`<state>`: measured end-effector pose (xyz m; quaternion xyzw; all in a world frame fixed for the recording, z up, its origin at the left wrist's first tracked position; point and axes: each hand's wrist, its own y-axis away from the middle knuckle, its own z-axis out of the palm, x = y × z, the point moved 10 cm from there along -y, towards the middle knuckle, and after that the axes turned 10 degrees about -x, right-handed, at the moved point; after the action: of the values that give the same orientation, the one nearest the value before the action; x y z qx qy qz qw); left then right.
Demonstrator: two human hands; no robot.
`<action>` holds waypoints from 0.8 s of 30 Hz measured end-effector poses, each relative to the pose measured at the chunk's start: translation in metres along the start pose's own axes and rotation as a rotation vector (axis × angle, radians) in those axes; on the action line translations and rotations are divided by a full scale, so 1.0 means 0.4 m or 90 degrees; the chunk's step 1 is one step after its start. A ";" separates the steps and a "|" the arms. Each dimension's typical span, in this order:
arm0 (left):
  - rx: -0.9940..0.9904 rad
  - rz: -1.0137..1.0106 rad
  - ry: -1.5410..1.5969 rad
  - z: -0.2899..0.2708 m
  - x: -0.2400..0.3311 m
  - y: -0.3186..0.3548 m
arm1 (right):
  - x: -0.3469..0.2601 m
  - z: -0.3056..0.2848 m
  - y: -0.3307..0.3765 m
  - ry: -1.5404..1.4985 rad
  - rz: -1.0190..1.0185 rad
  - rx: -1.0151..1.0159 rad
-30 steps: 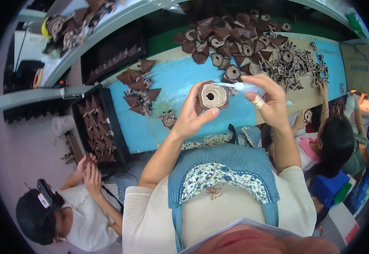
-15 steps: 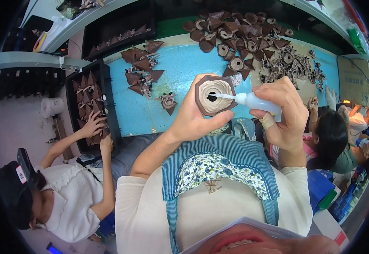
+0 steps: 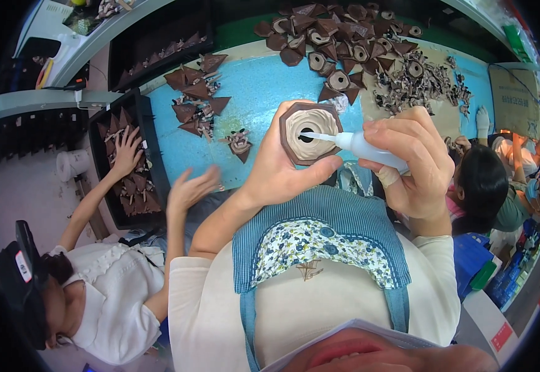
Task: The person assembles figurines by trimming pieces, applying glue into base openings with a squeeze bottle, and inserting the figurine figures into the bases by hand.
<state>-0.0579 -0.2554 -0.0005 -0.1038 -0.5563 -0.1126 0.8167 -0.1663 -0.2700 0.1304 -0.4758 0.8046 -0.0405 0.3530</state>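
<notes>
Hollow piece (image 3: pixel 310 150): brown faceted rim, ridged cream inside, dark central hole; held above the near edge of the worktop (image 3: pixel 257 80).
Left hand (image 3: pixel 273 167): fingers wrapped around the outer wall, thumb along the near side, gripping it.
Right hand (image 3: pixel 417 160): fingers closed around a pale squeeze bottle (image 3: pixel 372 150), also above the worktop's near edge.
Nozzle (image 3: pixel 321 136): tip at the hole; I cannot tell whether it touches.
Handling: the piece looks light and stiff, perhaps brittle at the rim; best held by its outer walls, clear of the cream inside. The bottle seems soft-walled; hold it by the body.
Brown pieces (image 3: pixel 329 51): piled at the worktop's far side.
Black tray (image 3: pixel 153 155): beside the worktop's left end, a co-worker's hand (image 3: pixel 127 152) over it.
</notes>
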 end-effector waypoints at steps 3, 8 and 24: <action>-0.004 -0.011 -0.007 0.000 0.001 -0.002 | -0.002 0.002 -0.002 0.008 -0.002 -0.004; -0.006 -0.038 -0.022 -0.002 -0.006 -0.004 | 0.001 0.002 0.003 0.031 0.006 -0.012; -0.008 -0.055 0.013 0.001 -0.022 -0.006 | 0.010 0.006 0.007 0.030 0.008 -0.013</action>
<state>-0.0620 -0.2572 -0.0084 -0.0839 -0.5515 -0.1520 0.8159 -0.1683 -0.2711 0.1254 -0.4734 0.8159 -0.0409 0.3294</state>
